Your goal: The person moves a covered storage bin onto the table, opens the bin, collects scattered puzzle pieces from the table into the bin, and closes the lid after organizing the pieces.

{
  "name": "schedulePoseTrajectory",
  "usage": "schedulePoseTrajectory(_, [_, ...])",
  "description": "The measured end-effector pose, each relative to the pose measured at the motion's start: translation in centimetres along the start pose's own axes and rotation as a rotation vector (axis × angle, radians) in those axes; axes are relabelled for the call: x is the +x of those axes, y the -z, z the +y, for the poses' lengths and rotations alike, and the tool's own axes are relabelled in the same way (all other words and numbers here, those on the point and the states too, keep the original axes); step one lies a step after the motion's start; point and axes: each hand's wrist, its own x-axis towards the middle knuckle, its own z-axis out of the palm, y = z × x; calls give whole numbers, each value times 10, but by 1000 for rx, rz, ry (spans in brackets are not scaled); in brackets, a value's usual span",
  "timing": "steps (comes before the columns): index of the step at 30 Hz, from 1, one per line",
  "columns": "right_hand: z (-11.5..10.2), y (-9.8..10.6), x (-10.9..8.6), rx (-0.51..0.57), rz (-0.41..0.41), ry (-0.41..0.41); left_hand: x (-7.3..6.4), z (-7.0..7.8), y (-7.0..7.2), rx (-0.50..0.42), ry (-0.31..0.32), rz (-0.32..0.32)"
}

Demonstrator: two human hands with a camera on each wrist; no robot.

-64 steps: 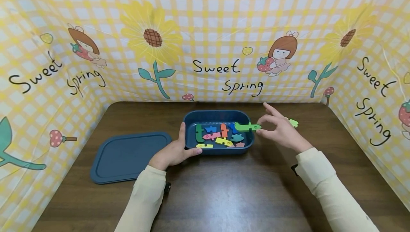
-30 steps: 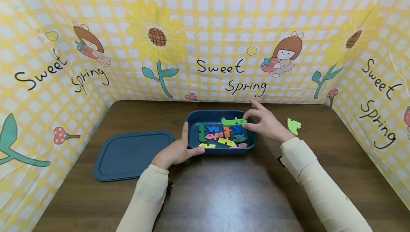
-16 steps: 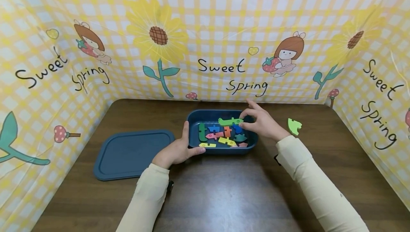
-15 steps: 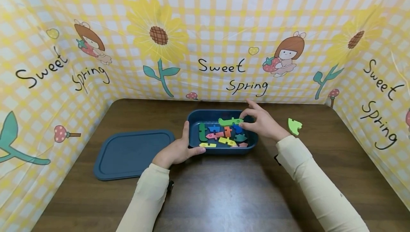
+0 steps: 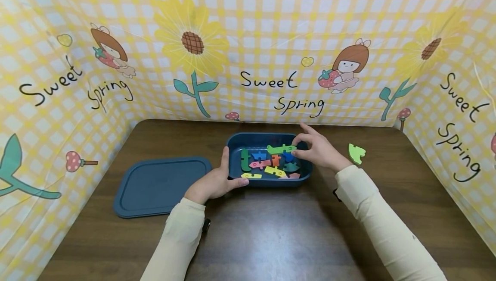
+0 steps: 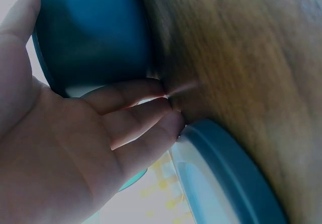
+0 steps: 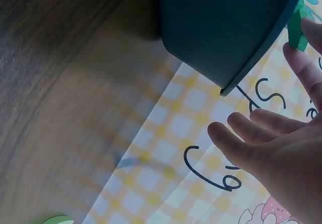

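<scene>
My right hand [image 5: 319, 149] pinches one end of a long light-green puzzle piece [image 5: 280, 148] between thumb and index finger, low over the back right of a dark blue box [image 5: 269, 183]. In the right wrist view the green piece [image 7: 297, 30] shows at the fingertips, the other fingers spread outside the box. My left hand [image 5: 211, 185] rests against the box's front left corner, thumb along the front rim and index finger straight along the left side. In the left wrist view, its remaining fingers [image 6: 136, 126] reach down to the table. Several coloured puzzle pieces [image 5: 258, 164] lie inside the box.
The box's blue lid [image 5: 159, 186] lies flat on the wooden table [image 5: 263, 233], left of the box. A loose pale-green piece [image 5: 355, 154] sits on the table to the right. Yellow checked cloth [image 5: 255, 26] stands as walls around the back and sides.
My right hand has brought the green piece leftward from the box's right edge to over its inside, then shifted slightly back right in the last half second. The left hand stays at the box.
</scene>
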Motion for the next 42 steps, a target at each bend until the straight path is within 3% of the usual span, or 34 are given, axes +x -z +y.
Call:
schedulePoseTrajectory(10, [3, -6, 3, -20, 5, 1, 1, 0, -1, 1, -7, -3])
schedulePoseTrajectory(25, [3, -14, 8, -76, -8, -80, 1, 2, -1, 3, -8, -1])
schedulePoseTrajectory(35, [30, 15, -13, -116, 76, -124, 2, -2, -2, 7, 0, 3])
schedulePoseTrajectory(38, [45, 29, -23, -147, 92, -165, 3, -3, -2, 8, 0, 6])
schedulePoseTrajectory(42, [68, 45, -39, -160, 54, -258, 3, -3, -3, 7, -8, 10])
